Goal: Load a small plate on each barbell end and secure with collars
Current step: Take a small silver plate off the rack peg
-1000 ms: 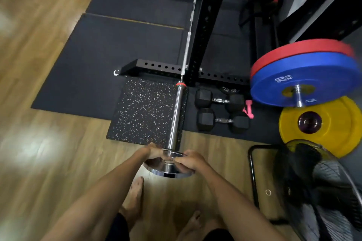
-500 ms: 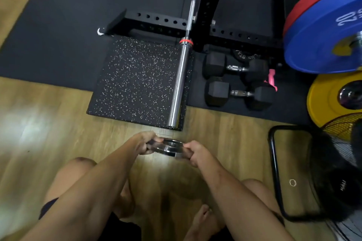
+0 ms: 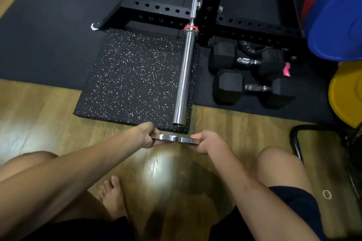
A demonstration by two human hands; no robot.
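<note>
Both mitts clamped on the small chrome plate, left hand & right hand at opposite rims, just short of the barbell sleeve tip — tilt upright, line up hole w/ sleeve, slide on.

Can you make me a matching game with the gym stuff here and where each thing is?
Things:
1. small shiny metal plate
2. chrome barbell sleeve
3. black hex dumbbells
4. big blue plate

Places:
A. far right, up off the floor
B. lying over the speckled mat
C. held between both hands
D. on the black floor, right of the barbell

Pairs: 1-C, 2-B, 3-D, 4-A
</note>
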